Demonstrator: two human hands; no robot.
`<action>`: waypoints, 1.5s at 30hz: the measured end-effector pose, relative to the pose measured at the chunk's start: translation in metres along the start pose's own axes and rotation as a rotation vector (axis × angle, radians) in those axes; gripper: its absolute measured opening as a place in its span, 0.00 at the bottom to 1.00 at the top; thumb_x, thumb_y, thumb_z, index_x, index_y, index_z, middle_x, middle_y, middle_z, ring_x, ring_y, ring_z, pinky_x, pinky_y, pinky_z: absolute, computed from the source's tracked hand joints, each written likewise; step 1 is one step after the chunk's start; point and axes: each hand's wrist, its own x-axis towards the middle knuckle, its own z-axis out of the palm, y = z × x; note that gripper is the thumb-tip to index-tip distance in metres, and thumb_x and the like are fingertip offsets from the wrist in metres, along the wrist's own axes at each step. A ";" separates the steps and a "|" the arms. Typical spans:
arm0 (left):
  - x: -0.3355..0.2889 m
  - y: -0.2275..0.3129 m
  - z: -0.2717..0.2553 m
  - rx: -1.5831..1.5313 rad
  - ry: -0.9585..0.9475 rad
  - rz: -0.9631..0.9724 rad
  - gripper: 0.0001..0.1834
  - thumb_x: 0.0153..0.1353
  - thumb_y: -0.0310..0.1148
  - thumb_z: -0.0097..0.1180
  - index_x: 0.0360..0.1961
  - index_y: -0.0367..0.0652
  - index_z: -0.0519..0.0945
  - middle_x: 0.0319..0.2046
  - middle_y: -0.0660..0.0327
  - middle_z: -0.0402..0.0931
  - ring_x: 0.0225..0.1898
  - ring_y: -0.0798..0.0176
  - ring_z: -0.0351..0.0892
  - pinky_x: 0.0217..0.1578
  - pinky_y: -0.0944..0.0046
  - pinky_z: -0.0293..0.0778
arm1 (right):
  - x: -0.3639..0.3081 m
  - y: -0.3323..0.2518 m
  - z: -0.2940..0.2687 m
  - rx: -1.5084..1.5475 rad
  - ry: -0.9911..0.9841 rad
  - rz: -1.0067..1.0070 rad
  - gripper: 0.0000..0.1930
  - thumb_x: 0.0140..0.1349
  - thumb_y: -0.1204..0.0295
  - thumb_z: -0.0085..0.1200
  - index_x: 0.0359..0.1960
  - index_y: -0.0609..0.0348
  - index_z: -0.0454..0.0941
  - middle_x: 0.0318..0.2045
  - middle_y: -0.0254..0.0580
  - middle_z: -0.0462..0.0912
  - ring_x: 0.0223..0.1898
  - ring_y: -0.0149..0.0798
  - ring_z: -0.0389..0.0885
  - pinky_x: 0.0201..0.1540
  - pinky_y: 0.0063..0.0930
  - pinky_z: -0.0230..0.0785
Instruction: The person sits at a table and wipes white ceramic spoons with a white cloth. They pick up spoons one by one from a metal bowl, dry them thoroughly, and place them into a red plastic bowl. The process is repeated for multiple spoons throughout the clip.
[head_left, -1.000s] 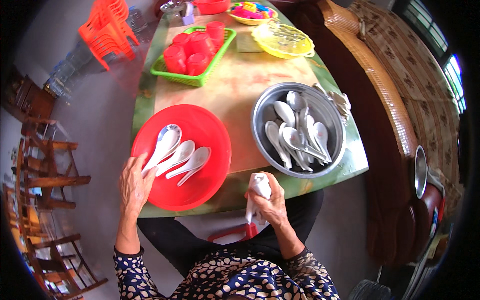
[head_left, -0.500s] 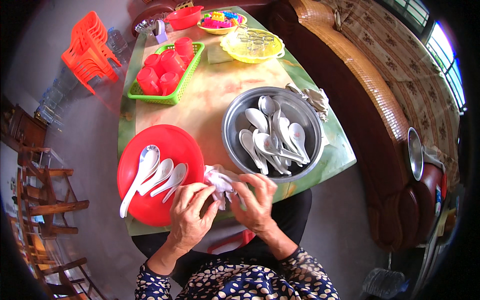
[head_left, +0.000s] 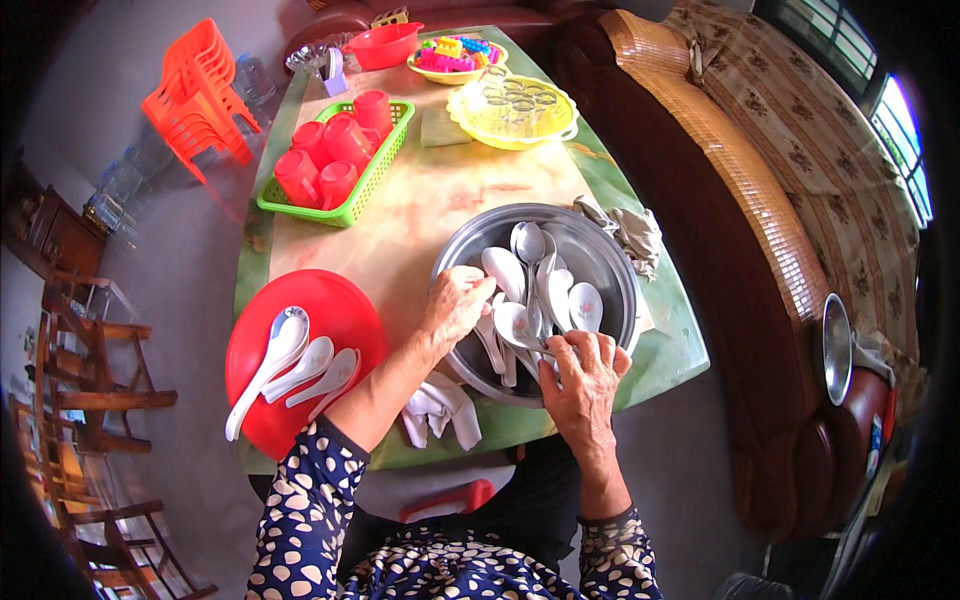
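Observation:
A grey metal basin (head_left: 622, 350) holds several white soup spoons (head_left: 585, 306) and some metal spoons (head_left: 529, 243). My left hand (head_left: 458, 308) reaches over its left rim, fingers closed at a white spoon whose bowl they cover. At the front right rim, my right hand (head_left: 585, 385) has its thumb and fingers closed on the handle end of a white spoon; the fingers partly hide the grip. A white cloth (head_left: 441, 408) lies crumpled by the table edge, below my left forearm. On the red plate (head_left: 262, 345) to the left, several white spoons (head_left: 300, 372) lie side by side.
A green basket (head_left: 345, 214) with red mugs (head_left: 347, 140) stands farther back. Behind are a yellow basin (head_left: 512, 135) of glasses, a plate of toy bricks (head_left: 450, 60) and a red bowl (head_left: 385, 48). A grey cloth (head_left: 637, 240) lies right of the metal basin.
Both hands have let go of the white cloth, now lying on the table edge. They have moved up and right to the spoons in the metal basin.

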 end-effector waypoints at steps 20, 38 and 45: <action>-0.005 0.027 -0.003 -0.333 0.108 0.043 0.09 0.62 0.32 0.55 0.27 0.41 0.71 0.21 0.65 0.70 0.19 0.77 0.66 0.16 0.77 0.62 | 0.003 0.017 -0.011 0.079 -0.073 -0.070 0.12 0.43 0.75 0.61 0.31 0.48 0.77 0.30 0.29 0.74 0.35 0.36 0.71 0.42 0.38 0.53; -0.060 0.058 -0.066 -0.450 0.286 0.411 0.06 0.64 0.29 0.53 0.41 0.41 0.75 0.30 0.67 0.74 0.26 0.76 0.70 0.22 0.76 0.64 | 0.008 0.002 -0.024 0.093 -0.082 0.009 0.20 0.42 0.70 0.65 0.41 0.52 0.78 0.40 0.37 0.74 0.43 0.40 0.72 0.48 0.38 0.54; -0.098 0.059 -0.065 -0.606 0.230 0.364 0.06 0.65 0.29 0.52 0.40 0.40 0.74 0.29 0.66 0.74 0.25 0.76 0.71 0.21 0.75 0.65 | 0.011 -0.045 -0.022 0.164 -0.140 -0.145 0.27 0.46 0.67 0.65 0.50 0.56 0.72 0.40 0.40 0.75 0.41 0.43 0.73 0.42 0.39 0.59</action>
